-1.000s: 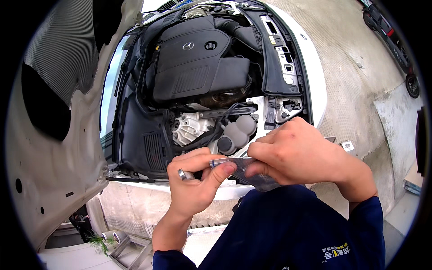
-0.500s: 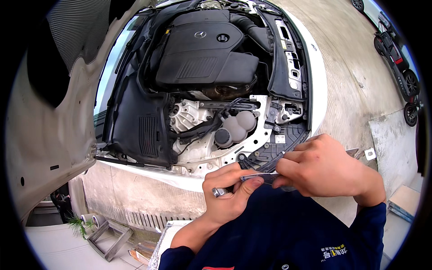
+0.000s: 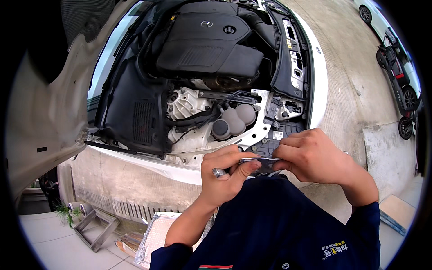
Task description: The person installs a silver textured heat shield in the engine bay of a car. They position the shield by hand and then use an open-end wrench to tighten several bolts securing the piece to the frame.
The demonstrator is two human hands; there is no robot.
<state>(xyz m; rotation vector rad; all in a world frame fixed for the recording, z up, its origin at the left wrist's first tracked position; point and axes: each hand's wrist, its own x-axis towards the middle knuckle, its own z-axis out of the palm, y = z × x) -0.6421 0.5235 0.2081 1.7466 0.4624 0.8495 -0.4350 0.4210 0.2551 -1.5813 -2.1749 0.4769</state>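
In front of my chest, my left hand (image 3: 224, 176) pinches one end of a thin, flat, silvery piece (image 3: 266, 165) between thumb and forefinger. A short shiny metal tool end (image 3: 219, 173) sticks out from the curled fingers of that same hand; the rest of it is hidden. My right hand (image 3: 310, 156) is closed on the flat piece's other end, its fingertips partly out of sight. Beyond both hands lies a car's open engine bay, with a rounded grey-white reservoir (image 3: 238, 119) and a black engine cover (image 3: 202, 40).
The raised white hood (image 3: 42, 121) stands at the left. A pale car body edge (image 3: 135, 164) runs between me and the bay. At lower left are a wooden frame (image 3: 96, 229) and a white-edged panel (image 3: 155, 234). A scooter (image 3: 396, 74) is parked at far right.
Both hands sit slightly higher in the picture, still on the flat piece. The right hand's fingers have shifted along it, and the whole view has tilted a little.
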